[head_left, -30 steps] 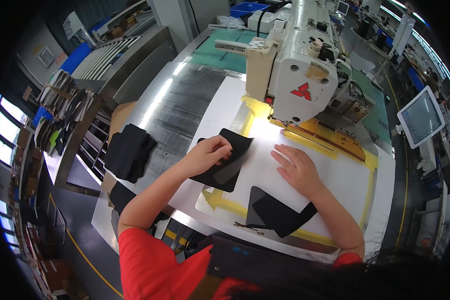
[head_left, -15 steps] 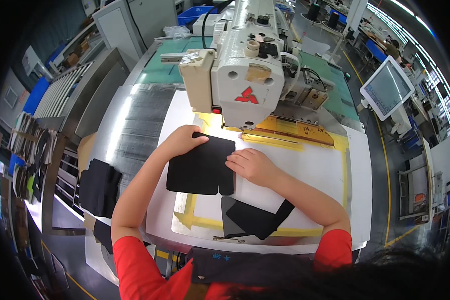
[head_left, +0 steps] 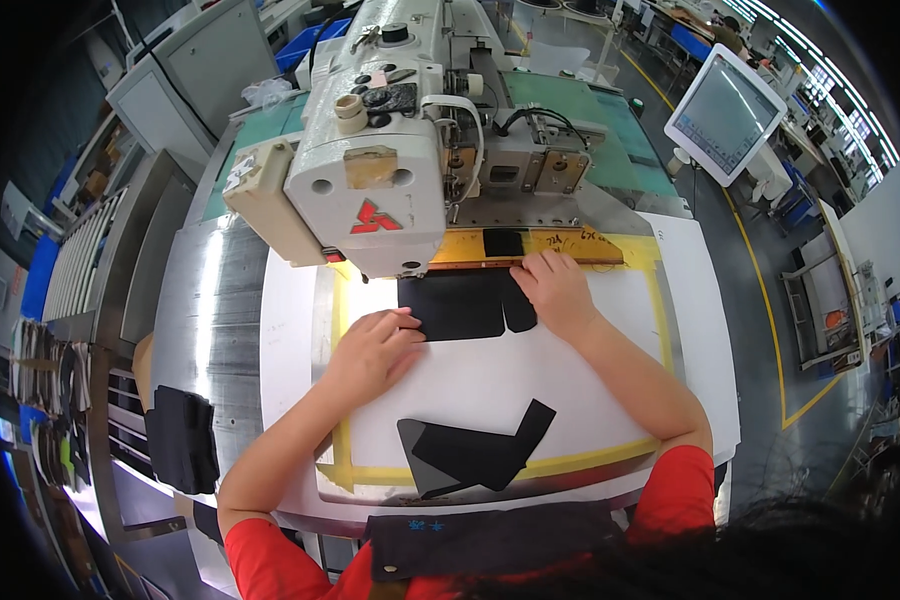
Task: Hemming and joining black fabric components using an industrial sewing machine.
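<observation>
A black fabric panel (head_left: 452, 305) with a slit near its right end lies on the white work sheet (head_left: 530, 375), its far edge against an amber clamp plate (head_left: 560, 246). My left hand (head_left: 370, 352) has its fingertips closed on the panel's near left corner. At the right end, my right hand (head_left: 557, 292) holds the panel, thumb and bent fingers by the plate's edge. Black material shows in a gap in the plate. Just left of the panel is the sewing machine head (head_left: 370, 150); its needle area is partly hidden. Nearer me lies a folded black-and-grey piece (head_left: 470, 455).
Yellow tape (head_left: 580, 465) borders the white sheet. A stack of black pieces (head_left: 182, 440) stands at the left edge of the metal table (head_left: 210, 310). At the right rear is a tilted screen (head_left: 727, 112). The machine's bulk stands over the far left of the sheet.
The panel has moved away from me and against the amber plate. My left hand has shifted from its far left corner to the near left one; my right hand has moved farther forward.
</observation>
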`<move>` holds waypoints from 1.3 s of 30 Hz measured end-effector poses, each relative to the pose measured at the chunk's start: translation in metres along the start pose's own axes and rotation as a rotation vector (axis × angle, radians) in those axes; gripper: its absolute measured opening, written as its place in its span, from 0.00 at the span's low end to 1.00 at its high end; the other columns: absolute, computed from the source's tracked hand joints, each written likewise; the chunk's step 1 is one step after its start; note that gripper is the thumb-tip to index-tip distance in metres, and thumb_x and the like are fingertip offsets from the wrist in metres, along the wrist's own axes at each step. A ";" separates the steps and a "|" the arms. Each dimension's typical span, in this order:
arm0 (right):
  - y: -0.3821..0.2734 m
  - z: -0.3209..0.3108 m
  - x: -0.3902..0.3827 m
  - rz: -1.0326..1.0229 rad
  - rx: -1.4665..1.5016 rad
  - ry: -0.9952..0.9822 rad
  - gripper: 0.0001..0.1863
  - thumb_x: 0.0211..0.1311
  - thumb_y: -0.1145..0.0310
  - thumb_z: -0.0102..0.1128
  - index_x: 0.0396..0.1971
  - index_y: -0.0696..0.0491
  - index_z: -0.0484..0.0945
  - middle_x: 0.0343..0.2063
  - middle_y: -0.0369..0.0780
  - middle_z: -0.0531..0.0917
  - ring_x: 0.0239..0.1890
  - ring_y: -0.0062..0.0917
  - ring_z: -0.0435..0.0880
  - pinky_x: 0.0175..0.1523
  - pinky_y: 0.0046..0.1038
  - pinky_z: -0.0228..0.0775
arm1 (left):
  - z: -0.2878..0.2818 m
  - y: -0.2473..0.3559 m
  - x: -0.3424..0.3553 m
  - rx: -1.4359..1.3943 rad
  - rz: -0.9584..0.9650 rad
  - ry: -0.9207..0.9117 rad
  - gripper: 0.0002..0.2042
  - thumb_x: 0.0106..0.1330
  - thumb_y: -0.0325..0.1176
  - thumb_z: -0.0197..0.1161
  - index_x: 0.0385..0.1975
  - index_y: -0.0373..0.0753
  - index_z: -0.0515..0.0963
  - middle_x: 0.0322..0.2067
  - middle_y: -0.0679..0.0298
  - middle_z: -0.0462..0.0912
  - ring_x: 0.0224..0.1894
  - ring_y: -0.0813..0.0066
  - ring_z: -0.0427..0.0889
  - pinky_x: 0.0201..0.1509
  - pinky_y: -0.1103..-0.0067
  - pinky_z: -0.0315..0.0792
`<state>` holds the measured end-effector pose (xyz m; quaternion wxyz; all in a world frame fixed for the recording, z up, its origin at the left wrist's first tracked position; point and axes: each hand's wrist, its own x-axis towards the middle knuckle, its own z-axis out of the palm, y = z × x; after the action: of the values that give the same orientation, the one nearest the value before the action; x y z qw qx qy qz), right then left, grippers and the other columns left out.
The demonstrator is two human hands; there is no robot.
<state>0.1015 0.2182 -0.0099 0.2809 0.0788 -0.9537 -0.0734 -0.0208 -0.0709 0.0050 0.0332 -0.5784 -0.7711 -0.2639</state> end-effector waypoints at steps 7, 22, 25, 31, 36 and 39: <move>-0.016 -0.015 -0.020 0.092 0.108 -0.030 0.16 0.51 0.72 0.61 0.42 0.55 0.81 0.41 0.38 0.80 0.46 0.32 0.78 0.50 0.33 0.69 | 0.033 0.023 0.036 0.144 0.136 -0.188 0.30 0.64 0.52 0.58 0.62 0.40 0.68 0.65 0.55 0.65 0.68 0.58 0.63 0.71 0.63 0.56; -0.023 -0.003 -0.010 0.110 0.393 -0.262 0.33 0.62 0.58 0.59 0.61 0.63 0.64 0.63 0.50 0.66 0.66 0.39 0.64 0.69 0.40 0.54 | 0.037 0.032 0.043 0.179 0.083 -0.150 0.34 0.61 0.53 0.61 0.61 0.35 0.68 0.65 0.53 0.66 0.67 0.56 0.66 0.69 0.62 0.58; -0.022 -0.006 -0.014 0.119 0.387 -0.221 0.32 0.62 0.59 0.59 0.61 0.62 0.66 0.63 0.49 0.67 0.66 0.39 0.65 0.69 0.41 0.54 | 0.039 0.033 0.047 0.192 0.070 -0.141 0.34 0.61 0.54 0.61 0.61 0.34 0.69 0.65 0.53 0.66 0.67 0.56 0.65 0.69 0.62 0.59; -0.021 -0.022 -0.040 0.174 0.348 -0.247 0.30 0.61 0.60 0.60 0.59 0.60 0.68 0.63 0.47 0.68 0.66 0.39 0.66 0.69 0.41 0.55 | 0.043 0.029 0.060 0.257 0.031 -0.202 0.36 0.62 0.56 0.59 0.63 0.35 0.65 0.66 0.54 0.63 0.67 0.57 0.65 0.70 0.63 0.56; -0.020 -0.021 -0.037 0.207 0.363 -0.235 0.30 0.60 0.61 0.61 0.59 0.61 0.67 0.63 0.48 0.67 0.67 0.40 0.65 0.68 0.42 0.56 | 0.044 0.032 0.059 0.222 0.017 -0.205 0.37 0.61 0.57 0.59 0.64 0.35 0.65 0.67 0.53 0.63 0.67 0.57 0.65 0.70 0.63 0.56; -0.019 -0.019 -0.037 0.227 0.375 -0.255 0.30 0.60 0.62 0.61 0.59 0.61 0.67 0.63 0.49 0.67 0.67 0.41 0.64 0.68 0.42 0.57 | 0.040 0.036 0.045 0.220 0.054 -0.176 0.37 0.60 0.56 0.61 0.63 0.35 0.66 0.66 0.51 0.63 0.67 0.55 0.65 0.70 0.62 0.56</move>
<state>0.1445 0.2051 -0.0171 0.1451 0.0122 -0.9811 0.1276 0.0075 -0.0067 -0.0004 0.0357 -0.6129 -0.7794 -0.1252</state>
